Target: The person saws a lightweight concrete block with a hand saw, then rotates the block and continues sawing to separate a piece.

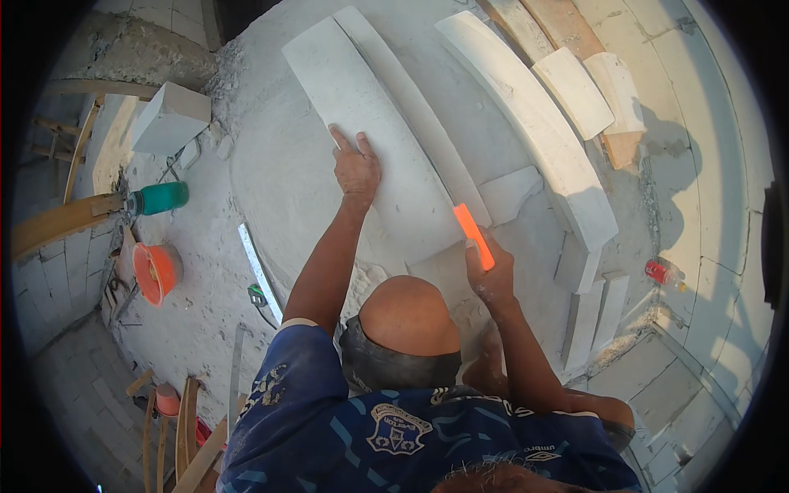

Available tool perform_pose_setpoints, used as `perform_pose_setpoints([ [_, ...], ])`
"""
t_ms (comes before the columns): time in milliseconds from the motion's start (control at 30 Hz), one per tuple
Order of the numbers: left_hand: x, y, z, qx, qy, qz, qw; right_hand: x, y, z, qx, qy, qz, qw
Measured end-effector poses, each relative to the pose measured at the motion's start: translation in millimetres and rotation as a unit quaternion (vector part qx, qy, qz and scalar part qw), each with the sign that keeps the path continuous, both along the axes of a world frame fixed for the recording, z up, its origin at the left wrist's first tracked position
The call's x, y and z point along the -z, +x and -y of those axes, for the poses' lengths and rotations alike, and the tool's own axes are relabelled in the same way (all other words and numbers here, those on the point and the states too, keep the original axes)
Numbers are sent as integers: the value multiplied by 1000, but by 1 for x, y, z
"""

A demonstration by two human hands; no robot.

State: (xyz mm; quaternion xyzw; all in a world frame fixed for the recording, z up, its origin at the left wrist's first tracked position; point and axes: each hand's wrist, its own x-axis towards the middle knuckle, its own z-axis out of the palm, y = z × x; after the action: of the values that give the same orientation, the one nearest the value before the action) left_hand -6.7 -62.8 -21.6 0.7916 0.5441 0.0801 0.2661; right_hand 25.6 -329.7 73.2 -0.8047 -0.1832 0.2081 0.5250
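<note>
A large pale slab (374, 123), like aerated concrete, lies before me. A long narrow strip (419, 115) runs beside its right edge, with a dark line between them. My left hand (357, 171) presses on the slab with fingers stretched apart. My right hand (491, 271) is wrapped round an orange tool handle (473, 234) at the near right corner of the slab, by the near end of the dark line. I cannot make out any blade. A broken flat piece (509, 195) lies right of the strip's near end.
Long pale blocks (534, 123) lie to the right, with a red-labelled bottle (662, 273) farther right. On the left are a white block (173, 117), a green bottle (160, 198), an orange bucket (158, 274), a metal straightedge (260, 271) and a tape measure (258, 296).
</note>
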Motion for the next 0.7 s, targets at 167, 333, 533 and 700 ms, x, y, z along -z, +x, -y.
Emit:
perform_pose_setpoints([
  [167, -2, 1, 0, 1, 5, -17, 1000, 6, 36, -61, -10, -2, 43, 999],
  [333, -3, 0, 0, 16, 4, 9, 1000, -1, 25, -48, -10, -39, 6, 999],
  [533, -2, 0, 0, -7, -7, 4, 1000, 13, -17, 30, -31, 22, 155, 987],
  [700, -4, 1, -1, 6, 2, -10, 1000, 5, 24, -40, -22, -48, 11, 999],
])
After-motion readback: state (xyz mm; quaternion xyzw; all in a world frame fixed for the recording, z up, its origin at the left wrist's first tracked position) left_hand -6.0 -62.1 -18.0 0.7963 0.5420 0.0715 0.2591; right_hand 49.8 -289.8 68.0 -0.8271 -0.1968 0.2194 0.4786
